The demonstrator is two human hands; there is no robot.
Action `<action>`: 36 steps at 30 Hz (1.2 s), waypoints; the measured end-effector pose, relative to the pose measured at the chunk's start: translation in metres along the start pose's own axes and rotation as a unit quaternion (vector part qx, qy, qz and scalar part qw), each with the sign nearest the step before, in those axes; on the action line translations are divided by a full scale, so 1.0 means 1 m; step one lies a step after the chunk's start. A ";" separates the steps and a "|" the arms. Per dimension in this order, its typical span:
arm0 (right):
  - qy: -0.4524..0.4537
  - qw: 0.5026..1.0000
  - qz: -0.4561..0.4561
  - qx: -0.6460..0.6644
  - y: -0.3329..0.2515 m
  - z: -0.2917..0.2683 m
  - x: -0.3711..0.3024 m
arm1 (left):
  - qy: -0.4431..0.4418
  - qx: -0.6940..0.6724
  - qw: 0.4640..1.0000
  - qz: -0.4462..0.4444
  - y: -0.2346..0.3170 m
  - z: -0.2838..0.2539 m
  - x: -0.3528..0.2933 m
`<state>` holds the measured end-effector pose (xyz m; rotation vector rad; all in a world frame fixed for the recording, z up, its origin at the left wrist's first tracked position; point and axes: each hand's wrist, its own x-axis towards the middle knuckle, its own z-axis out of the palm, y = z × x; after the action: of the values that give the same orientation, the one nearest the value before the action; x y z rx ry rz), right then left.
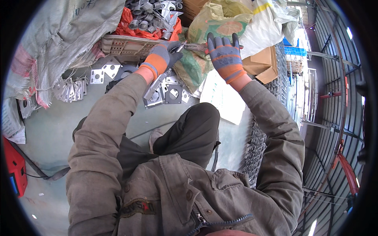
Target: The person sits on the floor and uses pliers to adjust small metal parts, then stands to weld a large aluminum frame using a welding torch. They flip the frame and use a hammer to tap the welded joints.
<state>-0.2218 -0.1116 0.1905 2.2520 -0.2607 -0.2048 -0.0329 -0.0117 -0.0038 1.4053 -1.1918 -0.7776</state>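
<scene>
Both my hands wear grey and orange gloves and are raised in front of my knees. My left hand (159, 59) is closed around a small shiny metal part (180, 47), much of it hidden by the glove. Facing it, my right hand (226, 57) grips what looks like a pair of pliers with red handles (206, 50). The pliers' metal jaws (192, 46) reach left to the small part; whether they clamp it I cannot tell. Beneath my left hand lie a long metal bar (152, 88) and dark plates with holes (173, 95).
A plastic crate (122, 46) holds red plastic and grey metal fittings (147, 15). Woven sacks (75, 31) stand left, with flat bracket plates (73, 89) on the floor. A cardboard box (262, 65) and white sheet (222, 96) lie right. A red machine (15, 167) sits far left.
</scene>
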 end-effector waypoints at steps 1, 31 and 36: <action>-0.031 0.999 0.005 0.011 0.000 -0.001 0.001 | 0.004 -0.010 1.000 -0.009 0.000 0.000 0.001; -0.317 0.582 0.135 0.737 -0.031 0.009 -0.035 | -0.160 0.082 0.983 -0.027 0.021 -0.084 -0.029; -0.253 0.078 0.112 0.958 -0.090 -0.002 -0.031 | -0.103 0.284 0.953 0.029 0.022 -0.125 -0.043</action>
<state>-0.2408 -0.0458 0.1249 4.2323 -2.8183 -0.8407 0.0659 0.0700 0.0359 1.7700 -1.7046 -0.5687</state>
